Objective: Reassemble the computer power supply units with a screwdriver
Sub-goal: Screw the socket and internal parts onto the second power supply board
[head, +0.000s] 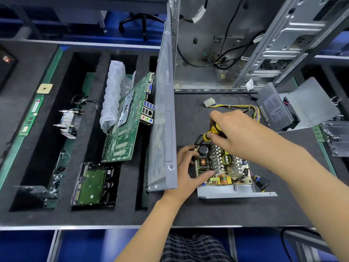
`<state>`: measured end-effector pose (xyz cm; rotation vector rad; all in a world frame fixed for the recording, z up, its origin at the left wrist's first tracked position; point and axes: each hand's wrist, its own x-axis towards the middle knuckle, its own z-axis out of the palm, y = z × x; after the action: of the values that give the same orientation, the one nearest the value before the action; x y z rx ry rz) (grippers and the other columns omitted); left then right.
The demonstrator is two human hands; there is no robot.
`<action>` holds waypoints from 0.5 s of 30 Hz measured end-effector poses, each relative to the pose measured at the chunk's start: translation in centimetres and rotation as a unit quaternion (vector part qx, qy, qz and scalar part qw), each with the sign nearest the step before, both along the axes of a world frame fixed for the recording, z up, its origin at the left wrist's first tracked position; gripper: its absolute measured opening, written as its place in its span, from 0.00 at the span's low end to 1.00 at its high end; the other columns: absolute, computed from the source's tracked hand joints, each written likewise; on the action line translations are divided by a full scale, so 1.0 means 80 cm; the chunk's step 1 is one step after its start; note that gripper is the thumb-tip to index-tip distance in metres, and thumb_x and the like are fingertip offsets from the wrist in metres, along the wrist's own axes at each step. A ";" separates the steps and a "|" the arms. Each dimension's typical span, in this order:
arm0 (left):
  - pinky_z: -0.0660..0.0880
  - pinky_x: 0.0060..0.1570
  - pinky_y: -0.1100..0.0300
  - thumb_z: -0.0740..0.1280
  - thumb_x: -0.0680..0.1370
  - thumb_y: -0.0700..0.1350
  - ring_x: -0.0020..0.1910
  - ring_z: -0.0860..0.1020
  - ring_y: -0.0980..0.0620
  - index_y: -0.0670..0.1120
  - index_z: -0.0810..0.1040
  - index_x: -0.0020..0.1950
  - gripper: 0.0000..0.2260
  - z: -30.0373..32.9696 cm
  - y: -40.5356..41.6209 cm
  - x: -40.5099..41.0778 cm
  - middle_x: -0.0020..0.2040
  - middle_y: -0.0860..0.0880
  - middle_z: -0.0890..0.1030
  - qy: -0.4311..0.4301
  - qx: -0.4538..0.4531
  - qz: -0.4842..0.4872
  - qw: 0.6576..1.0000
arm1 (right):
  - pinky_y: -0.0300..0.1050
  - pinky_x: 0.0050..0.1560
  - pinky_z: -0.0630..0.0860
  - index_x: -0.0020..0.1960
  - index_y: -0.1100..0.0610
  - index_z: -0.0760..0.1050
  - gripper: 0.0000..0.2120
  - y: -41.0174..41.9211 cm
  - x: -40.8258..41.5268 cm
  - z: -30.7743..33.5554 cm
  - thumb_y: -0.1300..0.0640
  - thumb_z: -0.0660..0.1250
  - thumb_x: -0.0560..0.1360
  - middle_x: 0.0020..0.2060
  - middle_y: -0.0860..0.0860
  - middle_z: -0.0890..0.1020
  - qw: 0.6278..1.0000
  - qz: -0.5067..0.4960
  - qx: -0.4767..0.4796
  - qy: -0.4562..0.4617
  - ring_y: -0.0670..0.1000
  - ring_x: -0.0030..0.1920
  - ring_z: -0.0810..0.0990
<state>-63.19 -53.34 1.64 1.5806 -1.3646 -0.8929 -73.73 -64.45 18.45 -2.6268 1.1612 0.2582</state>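
- Head view: my right hand (231, 130) is curled round the yellow-and-black plastic-handled screwdriver (212, 132), held steeply with the tip pointing down toward the far left corner of the board; the tip itself is hidden behind my fingers, so I cannot tell whether it sits on a screw.
- My left hand (189, 167) braces the opened power supply unit, a tan circuit board in a grey sheet-metal tray (222, 165): the fingers wrap the left edge and the thumb lies across the board's near left corner. I judge this is to keep the unit from sliding or twisting on the black felt-covered workbench (226, 210) while I bear down.
- The unit sits in front of me, right of centre on the bench, just beside the tall grey steel side panel (163, 118) that stands on edge to its left.
- Its cover is off, so the insides show: a row of silver finned heat sinks, a black cylindrical capacitor, copper-wound coils and a yellow transformer. The tray's near flange sticks out toward me, with small holes in it.
- A yellow-and-black wire bundle with a white plastic connector (232, 106) trails away behind my right hand, out of the working area.
- A second grey metal power supply box with a printed label (277, 108) lies to the far right, well apart, its lid gaping.
- I judge the board is being fastened down, with the cover yet to go on.
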 end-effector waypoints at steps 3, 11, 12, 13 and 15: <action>0.65 0.50 0.77 0.77 0.70 0.52 0.50 0.72 0.63 0.47 0.75 0.57 0.21 0.000 0.000 0.000 0.65 0.55 0.70 0.003 -0.001 -0.001 1.000 | 0.50 0.39 0.71 0.51 0.60 0.67 0.12 0.001 -0.001 0.000 0.50 0.60 0.79 0.33 0.50 0.68 1.000 0.002 -0.003 0.002 0.59 0.43 0.75; 0.65 0.50 0.77 0.76 0.71 0.53 0.51 0.72 0.63 0.49 0.74 0.57 0.20 0.001 -0.001 -0.001 0.65 0.57 0.69 0.003 -0.009 -0.002 1.000 | 0.48 0.35 0.64 0.46 0.57 0.59 0.14 0.004 0.002 -0.002 0.47 0.57 0.80 0.33 0.49 0.64 0.998 0.012 -0.055 0.041 0.59 0.44 0.76; 0.65 0.50 0.77 0.76 0.71 0.54 0.51 0.72 0.63 0.49 0.74 0.57 0.20 0.002 -0.001 -0.001 0.65 0.57 0.69 0.002 -0.009 -0.002 1.000 | 0.47 0.33 0.62 0.45 0.56 0.59 0.14 0.004 0.004 -0.001 0.46 0.56 0.80 0.32 0.49 0.64 0.994 0.020 -0.085 0.065 0.59 0.44 0.76; 0.65 0.50 0.77 0.76 0.70 0.54 0.51 0.72 0.63 0.49 0.73 0.57 0.20 0.002 -0.001 -0.001 0.65 0.57 0.70 0.003 -0.008 -0.001 1.000 | 0.46 0.32 0.60 0.45 0.56 0.60 0.15 0.004 0.006 0.000 0.45 0.55 0.80 0.32 0.50 0.63 0.988 0.026 -0.119 0.090 0.58 0.42 0.75; 0.65 0.50 0.77 0.76 0.70 0.54 0.50 0.72 0.63 0.50 0.73 0.57 0.20 0.001 -0.001 -0.001 0.65 0.57 0.70 0.006 -0.007 0.001 1.000 | 0.43 0.28 0.55 0.43 0.55 0.62 0.16 0.004 0.013 0.005 0.43 0.54 0.80 0.30 0.50 0.62 0.975 0.037 -0.177 0.131 0.55 0.37 0.70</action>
<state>-63.30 -53.44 1.74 1.5633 -1.3586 -0.8887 -72.69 -64.16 18.82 -3.0229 1.2966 0.4653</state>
